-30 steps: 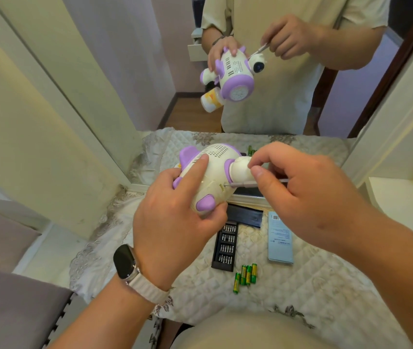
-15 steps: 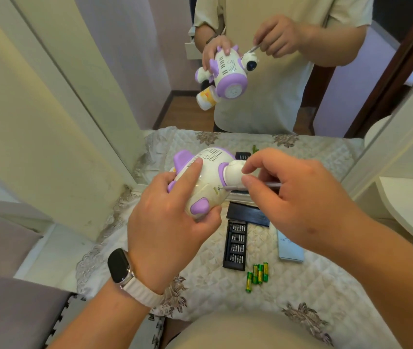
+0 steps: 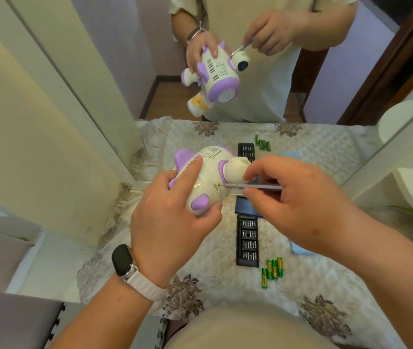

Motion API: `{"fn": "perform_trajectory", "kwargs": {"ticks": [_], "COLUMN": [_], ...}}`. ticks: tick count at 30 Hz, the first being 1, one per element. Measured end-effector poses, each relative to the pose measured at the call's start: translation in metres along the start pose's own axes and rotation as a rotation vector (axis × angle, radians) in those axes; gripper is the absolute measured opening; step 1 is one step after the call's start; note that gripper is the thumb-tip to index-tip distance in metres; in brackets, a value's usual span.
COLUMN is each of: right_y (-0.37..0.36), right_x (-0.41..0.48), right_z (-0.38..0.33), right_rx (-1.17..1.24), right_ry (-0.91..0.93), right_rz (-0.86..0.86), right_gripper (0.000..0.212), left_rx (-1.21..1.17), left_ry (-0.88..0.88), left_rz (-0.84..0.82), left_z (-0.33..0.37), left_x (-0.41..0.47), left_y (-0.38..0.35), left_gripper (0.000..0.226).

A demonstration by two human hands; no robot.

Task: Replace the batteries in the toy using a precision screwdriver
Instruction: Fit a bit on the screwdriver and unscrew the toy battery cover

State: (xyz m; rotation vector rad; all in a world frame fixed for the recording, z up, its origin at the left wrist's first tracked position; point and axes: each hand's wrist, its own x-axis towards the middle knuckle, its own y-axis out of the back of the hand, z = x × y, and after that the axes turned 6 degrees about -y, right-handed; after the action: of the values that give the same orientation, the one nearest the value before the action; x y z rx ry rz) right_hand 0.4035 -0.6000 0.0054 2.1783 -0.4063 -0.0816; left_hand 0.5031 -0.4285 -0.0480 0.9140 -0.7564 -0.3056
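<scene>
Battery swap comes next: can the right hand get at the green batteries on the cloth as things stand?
Probably not yet. The batteries lie uncovered beside the bit case, but the right hand pinches the screwdriver against the toy; it must free itself first.

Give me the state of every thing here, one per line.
toy, held above the cloth in the left hand
screwdriver, pinched by the right hand, tip against the toy
bit case, open, flat on the cloth
batteries, loose on the cloth beside the bit case
</scene>
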Motion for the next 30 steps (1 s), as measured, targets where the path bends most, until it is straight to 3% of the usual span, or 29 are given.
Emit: {"fn": "perform_trajectory", "kwargs": {"ticks": [11,14,23,30], "right_y": [-0.032,-0.054,-0.126,-0.169], "right_x": [0.015,0.015,0.014,0.014], "right_z": [0.011,0.025,0.071,0.095], "right_rx": [0.246,0.359,0.770,0.952], "right_ry": [-0.229,-0.364,-0.850,-1.039], "right_rz": [0.087,0.105,0.069,0.047], "right_gripper": [0.003,0.014,0.016,0.020], "left_rx": [-0.132,-0.182,-0.283,-0.329], "left_ry": [0.086,0.135,0.176,0.201], "left_rz": [-0.096,-0.144,-0.248,-0.342], "left_z": [-0.050,-0.064,-0.111,-0.152], "left_x": [0.020,0.023,0.024,-0.002], "left_y": [-0.021,-0.029,-0.063,-0.126], "left_gripper": [0.073,0.076,0.076,0.076]}}
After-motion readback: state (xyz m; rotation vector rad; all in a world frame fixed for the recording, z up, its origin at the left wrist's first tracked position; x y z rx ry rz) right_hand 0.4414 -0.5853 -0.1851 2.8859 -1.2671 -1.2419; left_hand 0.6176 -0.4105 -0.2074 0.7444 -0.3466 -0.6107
